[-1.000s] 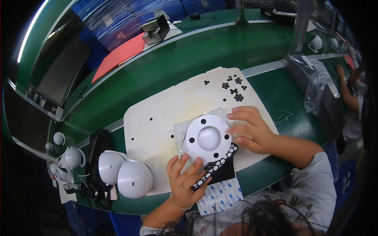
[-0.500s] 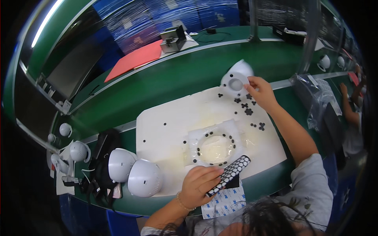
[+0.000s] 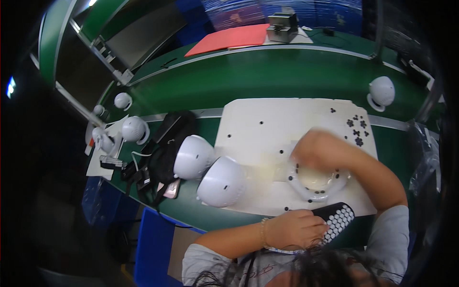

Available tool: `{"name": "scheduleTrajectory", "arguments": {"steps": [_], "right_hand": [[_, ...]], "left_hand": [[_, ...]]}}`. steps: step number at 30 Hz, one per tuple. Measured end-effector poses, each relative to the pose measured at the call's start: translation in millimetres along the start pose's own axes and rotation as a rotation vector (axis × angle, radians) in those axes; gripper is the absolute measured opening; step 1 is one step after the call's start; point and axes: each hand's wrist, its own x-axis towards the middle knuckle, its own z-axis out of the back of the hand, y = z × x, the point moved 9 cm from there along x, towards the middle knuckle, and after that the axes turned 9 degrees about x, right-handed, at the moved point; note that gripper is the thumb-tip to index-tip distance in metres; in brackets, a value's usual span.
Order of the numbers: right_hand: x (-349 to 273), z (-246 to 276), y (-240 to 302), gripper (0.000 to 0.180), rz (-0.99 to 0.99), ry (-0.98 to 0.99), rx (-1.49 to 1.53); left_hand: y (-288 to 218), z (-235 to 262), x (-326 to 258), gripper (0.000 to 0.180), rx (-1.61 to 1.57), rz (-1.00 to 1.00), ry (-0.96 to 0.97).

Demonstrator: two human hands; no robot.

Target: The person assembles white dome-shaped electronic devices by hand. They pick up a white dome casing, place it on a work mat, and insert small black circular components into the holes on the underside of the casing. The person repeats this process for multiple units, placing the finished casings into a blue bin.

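Near the table's front edge my left hand (image 3: 292, 230) is closed round a curled black sheet with rows of white dots (image 3: 338, 222). My right hand (image 3: 315, 150) is over a white ring (image 3: 311, 193) with small black round pads on it; the hand is smeared by motion and its fingers cannot be made out. The hand hides the ring's far part. A white round-headed device on a curved stand (image 3: 382, 91) stands upright at the back right, apart from both hands. Two large white rounded shells (image 3: 223, 182) (image 3: 193, 158) lie left of the ring.
Under the ring lies a big cream sheet (image 3: 248, 124), with black flower-shaped bits (image 3: 358, 141) at its right. On the left are a black bag (image 3: 167, 158) and several smaller white devices (image 3: 135, 129). A red sheet (image 3: 229, 39) and a metal box (image 3: 282, 27) sit at the back.
My right hand has let go of the white device, now standing at the back right, and has come nearer, over the ring. The left hand still holds the dotted sheet. The view has swung left.
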Motion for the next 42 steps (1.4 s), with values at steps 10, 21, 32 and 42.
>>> {"name": "scheduleTrajectory", "arguments": {"steps": [10, 21, 32, 42], "right_hand": [[67.9, -121.5, 91.8, 0.05, 0.27, 0.031, -0.094], [50.9, -104.6, 74.2, 0.047, 0.104, 0.026, -0.34], [63.2, -115.4, 56.3, 0.064, -0.126, 0.299, -0.069], [74.2, -107.4, 62.0, 0.053, 0.017, -0.118, -0.166]], "left_hand": [[-12.3, -12.6, -6.4, 0.017, -0.076, -0.071, 0.061], [-18.7, -20.0, -2.2, 0.018, -0.024, -0.087, 0.129], [-26.5, -24.7, -2.5, 0.016, 0.032, -0.116, 0.146], [-27.9, -20.1, 1.9, 0.018, 0.006, -0.128, 0.12]]}}
